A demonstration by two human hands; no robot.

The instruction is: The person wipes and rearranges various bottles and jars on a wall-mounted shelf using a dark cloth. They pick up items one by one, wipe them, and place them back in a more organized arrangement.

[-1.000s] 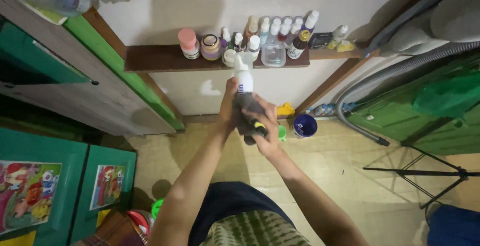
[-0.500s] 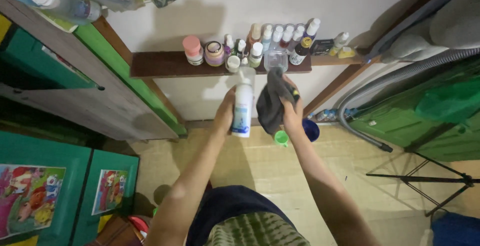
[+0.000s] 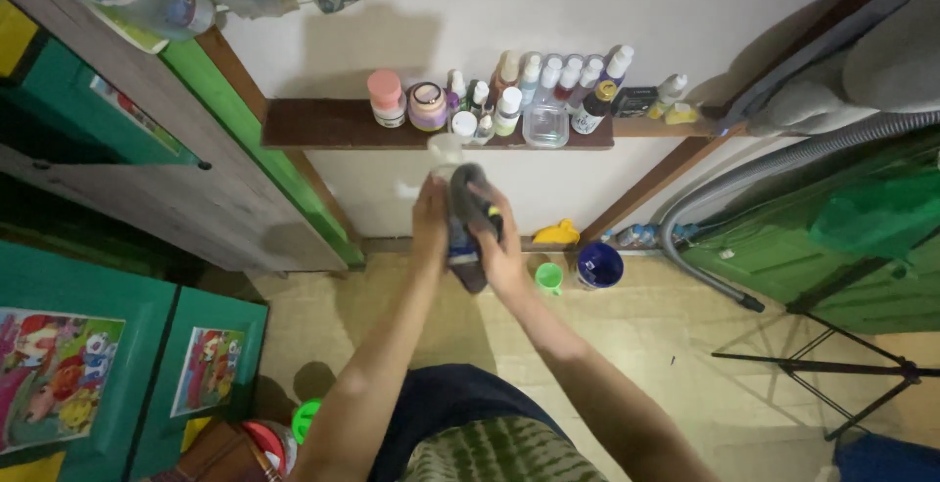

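Left hand (image 3: pixel 429 220) grasps white plastic bottle (image 3: pixel 450 183) upright, long axis vertical (cap toward shelf (image 3: pixel 323 125) front edge); right hand (image 3: pixel 501 247) clenches dark soft cloth (image 3: pixel 470 210) against it.

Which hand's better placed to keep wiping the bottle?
Right hand, probably: it presses the dark cloth against the white bottle, while the left hand grips the bottle's other side.

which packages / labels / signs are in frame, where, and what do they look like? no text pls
Spray bottle: held in left hand, white with blue label; right hand presses dark cloth on it.
Bottles and jars: row on brown wall shelf, mostly white caps, one pink lid.
Cartoon posters: green cabinet doors, lower left, multicoloured.
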